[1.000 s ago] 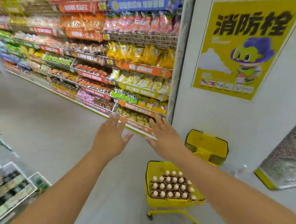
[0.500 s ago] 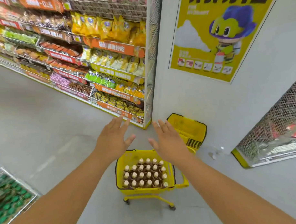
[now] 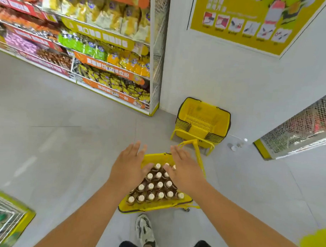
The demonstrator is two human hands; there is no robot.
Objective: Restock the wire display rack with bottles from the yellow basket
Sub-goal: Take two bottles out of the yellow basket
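Grey shop floor carries the yellow basket [image 3: 152,206] packed with upright bottles [image 3: 159,185], and the left hand [image 3: 127,168] and right hand [image 3: 186,172] hover over them, fingers spread, holding nothing; next, I judge, closing a grip round some.

yellow basket [image 3: 156,206] on floor, packed with upright white-capped bottles [image 3: 159,185]

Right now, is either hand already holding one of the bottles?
No: the left hand and right hand hover open above the bottles in the yellow basket.
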